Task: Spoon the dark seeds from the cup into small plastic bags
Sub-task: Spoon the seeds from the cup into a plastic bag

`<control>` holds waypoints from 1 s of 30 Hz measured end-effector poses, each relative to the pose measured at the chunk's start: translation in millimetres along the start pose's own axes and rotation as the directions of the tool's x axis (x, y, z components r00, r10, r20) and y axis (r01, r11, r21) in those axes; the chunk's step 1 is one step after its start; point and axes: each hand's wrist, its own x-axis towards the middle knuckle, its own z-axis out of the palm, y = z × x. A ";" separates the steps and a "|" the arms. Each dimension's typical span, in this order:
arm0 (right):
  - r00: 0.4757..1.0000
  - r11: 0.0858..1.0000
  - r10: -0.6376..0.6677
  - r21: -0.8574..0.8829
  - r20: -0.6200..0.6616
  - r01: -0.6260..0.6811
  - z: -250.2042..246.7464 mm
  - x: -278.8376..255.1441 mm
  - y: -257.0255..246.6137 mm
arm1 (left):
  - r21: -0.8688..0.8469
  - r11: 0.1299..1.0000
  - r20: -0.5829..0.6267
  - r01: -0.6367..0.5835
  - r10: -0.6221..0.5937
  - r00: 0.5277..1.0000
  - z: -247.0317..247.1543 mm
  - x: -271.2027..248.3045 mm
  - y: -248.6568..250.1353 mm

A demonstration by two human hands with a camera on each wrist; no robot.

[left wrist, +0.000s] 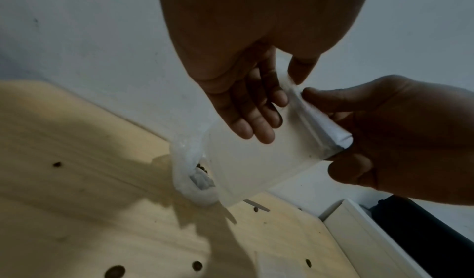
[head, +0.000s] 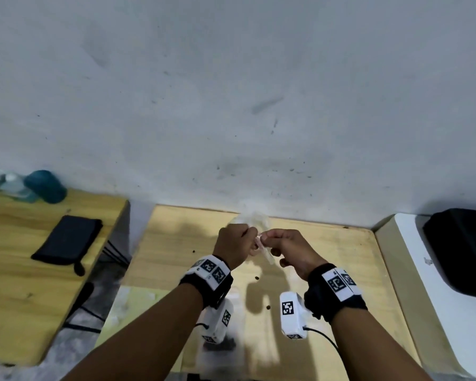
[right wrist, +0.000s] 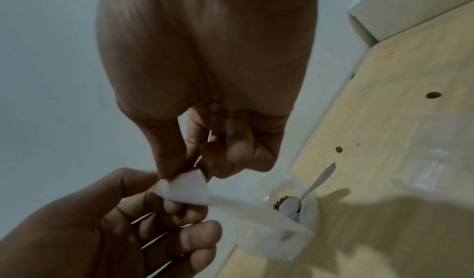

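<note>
On the far left a second wooden table [head: 25, 270] carries a teal bottle [head: 46, 187] at its back edge against the wall [head: 231, 78], and a flat black pouch [head: 66, 239] lies nearer its right edge. To the right, across a gap, stands the light wooden work table [head: 341, 257], with a few loose dark seeds [head: 256, 278] scattered over its middle. Above this table, close to its back edge, the left hand [head: 232, 244] pinches one end of the top edge of a small clear plastic bag [left wrist: 254, 166] between thumb and forefinger, the other fingers loosely extended along the bag's face. The bag hangs in the air between the two hands, off the table, and looks empty; whether its mouth is sealed cannot be told. The right hand [head: 291, 253] grips the other end of the bag's top strip, thumb and forefinger closed on the corner and the remaining fingers curled in beneath. Behind and below the bag, at the table's back edge by the wall, sits the clear plastic cup [right wrist: 305, 207], holding dark seeds in its bottom and a white plastic spoon [right wrist: 314, 187] whose bowl rests among them, the handle leaning out over the rim. Past the table's right edge stands a white appliance [head: 423, 284] with a black object [head: 462, 248] lying on top of it.
</note>
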 end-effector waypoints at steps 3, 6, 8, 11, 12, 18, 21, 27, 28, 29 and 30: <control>0.991 0.989 -0.123 -0.082 -0.047 0.119 5.9 3.0 -3.4 | -0.066 0.997 0.013 0.036 -0.035 0.999 -4.4 0.3 0.4; 0.974 0.959 -0.219 -0.195 -0.056 0.205 9.4 7.2 -5.5 | -0.157 0.985 0.038 0.075 -0.069 0.997 -5.9 1.8 4.4; 0.973 0.954 -0.223 -0.218 -0.062 0.205 7.1 12.0 -4.6 | -0.193 0.978 0.063 0.078 -0.067 0.996 -7.9 3.1 7.9; 0.972 0.961 -0.219 -0.193 -0.087 0.199 5.4 15.5 -2.8 | -0.219 0.971 0.092 0.094 -0.076 0.993 -9.5 4.4 13.1; 0.967 0.954 -0.238 -0.209 -0.093 0.215 5.2 15.4 -2.3 | -0.222 0.970 0.090 0.099 -0.081 0.993 -9.3 5.2 14.7; 0.937 0.913 -0.337 -0.275 -0.097 0.300 2.4 9.0 -3.1 | -0.219 0.972 0.099 0.085 -0.065 0.993 -8.8 6.6 15.1; 0.956 0.956 -0.269 -0.152 -0.120 0.250 -3.5 9.3 -5.2 | -0.105 0.994 0.101 0.005 0.006 0.995 -12.4 5.4 14.7; 0.925 0.941 -0.285 -0.255 -0.253 0.220 1.1 13.7 -3.4 | 0.103 0.986 0.059 -0.130 0.124 0.991 -14.9 7.2 10.4; 0.926 0.941 -0.285 -0.256 -0.248 0.221 3.2 14.1 -2.7 | 0.108 0.978 0.022 -0.177 0.176 0.984 -13.4 7.5 5.8; 0.923 0.940 -0.295 -0.249 -0.246 0.233 4.5 15.0 -1.7 | 0.118 0.965 -0.007 -0.235 0.237 0.971 -12.9 6.3 2.9; 0.917 0.937 -0.310 -0.243 -0.251 0.250 5.0 16.0 -1.4 | 0.154 0.942 -0.017 -0.298 0.304 0.953 -12.3 5.9 -0.9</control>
